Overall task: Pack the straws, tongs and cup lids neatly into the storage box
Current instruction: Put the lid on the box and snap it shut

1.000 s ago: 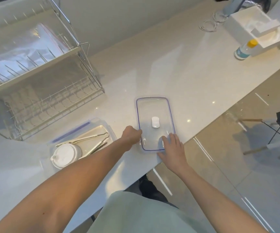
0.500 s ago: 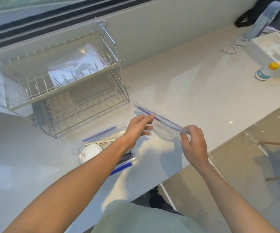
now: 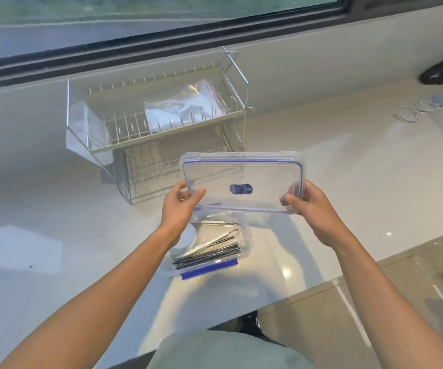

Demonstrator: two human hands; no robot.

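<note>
lid: clear rectangular plastic lid with blue seal (image 3: 241,182), held in the air above the box
left hand (image 3: 179,206): pinches the lid's left end
right hand (image 3: 309,206): grips its right end
box: clear plastic storage box (image 3: 245,235) on the white counter (image 3: 348,169), holding dark straws (image 3: 209,255), metal tongs (image 3: 215,239) and a white cup lid (image 3: 188,237)

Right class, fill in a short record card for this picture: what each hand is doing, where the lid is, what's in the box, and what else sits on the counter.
left hand: grips the lid's left end
right hand: grips the lid's right end
lid: clear with blue seal, held in the air above the box, not on it
box: open on the counter, below the lid
box contents: dark straws, tongs, white cup lid
rack: wire dish rack behind the box, by the window
counter: white
</note>
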